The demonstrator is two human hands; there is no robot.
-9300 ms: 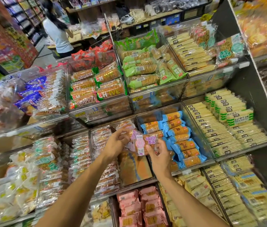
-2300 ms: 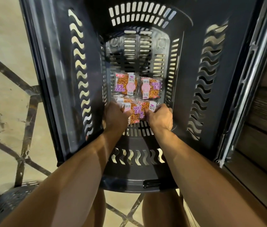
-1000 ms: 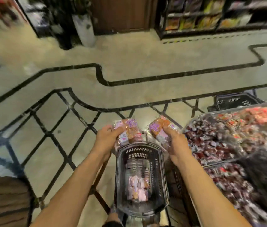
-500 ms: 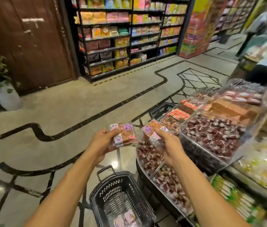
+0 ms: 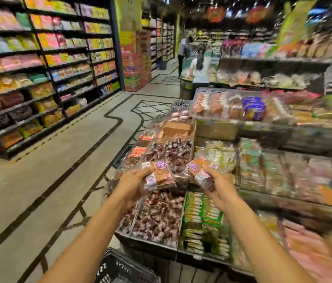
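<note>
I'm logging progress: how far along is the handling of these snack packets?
Done: both packets are picked up. In hand: the left hand grips the left packet, the right hand the right packet, above the wrapped candies. Left: neither is set down; the basket is below.

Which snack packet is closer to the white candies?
The right packet, pinched by the right hand, shows just beside the white candies. The left packet, in the left hand, sits before the dark red candies.

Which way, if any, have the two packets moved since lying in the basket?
Yes: up and out. The left hand holds the left packet, the right hand the right packet, both high above the basket.
</note>
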